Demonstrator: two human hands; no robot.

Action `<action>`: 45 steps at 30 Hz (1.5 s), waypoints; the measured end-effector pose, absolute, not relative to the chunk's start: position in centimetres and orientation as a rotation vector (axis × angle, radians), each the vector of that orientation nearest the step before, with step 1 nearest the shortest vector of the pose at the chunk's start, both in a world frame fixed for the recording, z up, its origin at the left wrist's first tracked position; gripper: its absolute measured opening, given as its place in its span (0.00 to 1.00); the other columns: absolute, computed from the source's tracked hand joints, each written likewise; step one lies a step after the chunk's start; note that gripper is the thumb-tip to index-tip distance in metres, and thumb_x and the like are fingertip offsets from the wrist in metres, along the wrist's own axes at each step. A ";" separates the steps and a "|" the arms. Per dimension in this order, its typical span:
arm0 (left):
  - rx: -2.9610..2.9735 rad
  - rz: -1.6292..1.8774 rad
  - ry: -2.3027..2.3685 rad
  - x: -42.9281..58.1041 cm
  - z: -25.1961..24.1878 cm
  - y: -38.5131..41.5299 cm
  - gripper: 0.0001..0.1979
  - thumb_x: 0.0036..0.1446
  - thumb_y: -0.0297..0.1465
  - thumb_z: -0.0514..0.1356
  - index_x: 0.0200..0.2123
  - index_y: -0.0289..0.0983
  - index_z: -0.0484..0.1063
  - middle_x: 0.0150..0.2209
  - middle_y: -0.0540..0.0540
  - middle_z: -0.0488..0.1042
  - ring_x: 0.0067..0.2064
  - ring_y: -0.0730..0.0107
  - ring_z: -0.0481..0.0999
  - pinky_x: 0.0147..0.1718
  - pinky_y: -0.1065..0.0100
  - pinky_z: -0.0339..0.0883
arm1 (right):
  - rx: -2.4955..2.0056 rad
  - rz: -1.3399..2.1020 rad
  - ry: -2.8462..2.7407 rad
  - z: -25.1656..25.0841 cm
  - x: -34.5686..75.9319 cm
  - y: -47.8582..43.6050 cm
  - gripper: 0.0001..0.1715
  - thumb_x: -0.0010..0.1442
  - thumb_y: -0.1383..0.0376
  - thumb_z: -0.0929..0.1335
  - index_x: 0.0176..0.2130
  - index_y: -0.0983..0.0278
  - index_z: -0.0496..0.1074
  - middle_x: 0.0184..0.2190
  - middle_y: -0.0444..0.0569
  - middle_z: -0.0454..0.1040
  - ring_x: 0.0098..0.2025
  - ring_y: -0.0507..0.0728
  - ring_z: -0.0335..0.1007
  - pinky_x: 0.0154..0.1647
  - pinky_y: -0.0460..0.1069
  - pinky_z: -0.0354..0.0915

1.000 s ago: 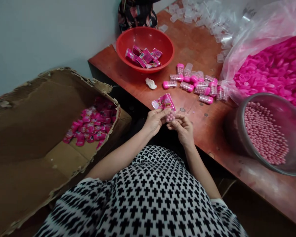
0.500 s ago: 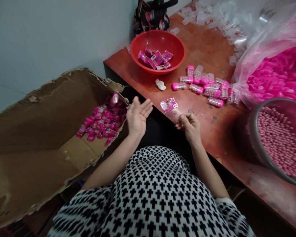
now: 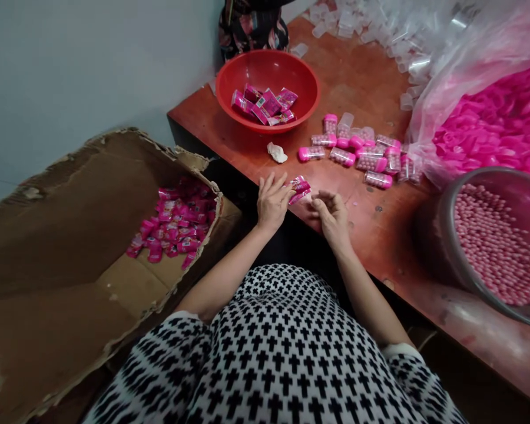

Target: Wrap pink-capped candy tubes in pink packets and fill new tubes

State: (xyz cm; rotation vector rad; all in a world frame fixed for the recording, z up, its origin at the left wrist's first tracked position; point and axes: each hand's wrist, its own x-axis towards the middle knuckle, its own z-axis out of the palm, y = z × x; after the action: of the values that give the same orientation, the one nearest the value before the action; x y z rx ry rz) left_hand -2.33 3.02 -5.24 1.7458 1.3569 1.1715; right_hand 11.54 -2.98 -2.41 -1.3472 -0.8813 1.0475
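A small pink foil packet (image 3: pixel 299 189) sits between my hands, just past the table's near edge, and it looks bent. My left hand (image 3: pixel 272 201) is beside it with the fingers spread, and the thumb side is at the packet's edge. I cannot tell whether that hand grips it. My right hand (image 3: pixel 331 218) is just to the packet's right, with its fingers curled together and nothing visible in them. Several clear bottles with pink caps and pink beads (image 3: pixel 348 153) lie farther up the red-brown table (image 3: pixel 362 76).
To my left, a torn cardboard box (image 3: pixel 70 194) holds a heap of pink packets (image 3: pixel 174 221). A red bowl (image 3: pixel 309 88) holds more packets. To the right are a grey bowl of pink beads (image 3: pixel 494 244) and a plastic bag of pink caps (image 3: pixel 494 129). Clear containers (image 3: pixel 371 23) lie beyond.
My left hand has come back from over the box to the packet. A packet seen falling toward the box now lies out of sight among the others. My right hand has closed in beside the packet.
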 end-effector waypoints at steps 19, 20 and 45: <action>0.817 0.725 1.036 -0.5 -1.9 -0.2 0.16 0.33 0.36 0.74 0.23 0.30 0.78 0.23 0.44 0.76 0.25 0.73 0.75 0.29 0.72 0.72 | -1.884 0.771 -1.496 0.6 19.1 -0.8 0.22 0.60 0.52 0.64 0.45 0.66 0.69 0.30 0.50 0.75 0.33 0.57 0.72 0.35 0.50 0.66; 0.788 0.754 1.051 -0.3 -1.9 -0.3 0.16 0.33 0.36 0.74 0.23 0.30 0.77 0.23 0.45 0.76 0.25 0.73 0.75 0.28 0.73 0.72 | -2.085 0.552 -1.414 0.9 19.9 -0.2 0.24 0.61 0.50 0.63 0.45 0.67 0.69 0.33 0.54 0.76 0.37 0.60 0.73 0.38 0.52 0.66; 0.029 1.060 0.901 0.8 -0.8 0.4 0.06 0.48 0.26 0.68 0.29 0.32 0.73 0.27 0.49 0.77 0.28 0.73 0.77 0.32 0.69 0.74 | -1.401 1.050 -1.000 -0.6 12.2 -8.7 0.26 0.55 0.56 0.70 0.50 0.60 0.61 0.31 0.42 0.72 0.24 0.49 0.68 0.20 0.44 0.67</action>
State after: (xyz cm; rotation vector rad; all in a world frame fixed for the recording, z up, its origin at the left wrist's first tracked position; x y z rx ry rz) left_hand 0.75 0.45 -0.79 0.0290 0.9007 1.0605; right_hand 12.22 -8.65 -0.56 -1.4015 -1.0000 1.0496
